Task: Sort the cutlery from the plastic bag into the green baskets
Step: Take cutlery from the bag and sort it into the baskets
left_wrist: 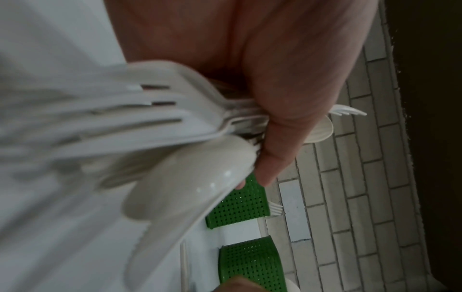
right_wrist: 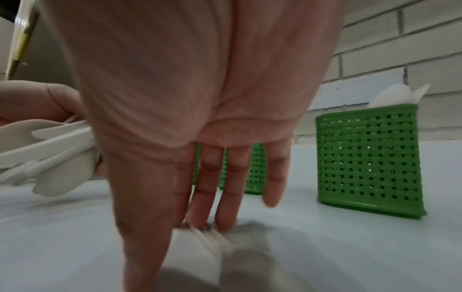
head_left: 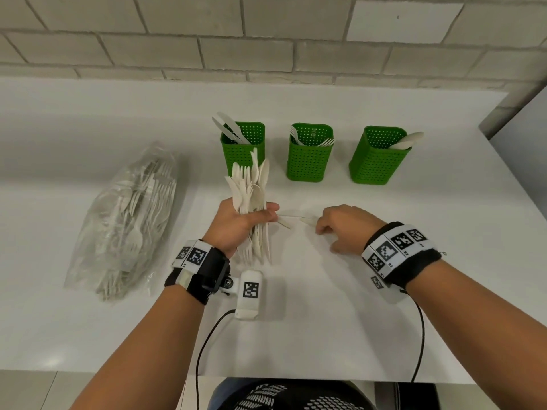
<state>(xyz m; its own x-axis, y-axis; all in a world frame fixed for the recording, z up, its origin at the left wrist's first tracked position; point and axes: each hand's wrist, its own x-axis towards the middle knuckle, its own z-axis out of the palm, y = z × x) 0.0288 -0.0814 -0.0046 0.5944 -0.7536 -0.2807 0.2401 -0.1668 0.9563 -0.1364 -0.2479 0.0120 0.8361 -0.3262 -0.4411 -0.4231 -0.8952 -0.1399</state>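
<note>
My left hand grips an upright bundle of white plastic cutlery in front of the left green basket, which holds knives. The thumb wraps across that bundle, a mix of forks and spoons. The middle basket holds forks and the right basket holds spoons. My right hand reaches down to the table, straight fingertips touching a loose white fork lying there. The thumb lies beside the fork. The plastic bag of cutlery lies to the left.
A white countertop runs back to a light brick wall. Its right edge slants near the spoon basket, and its front edge is close to my body. Cables trail from both wrist cameras over the front edge.
</note>
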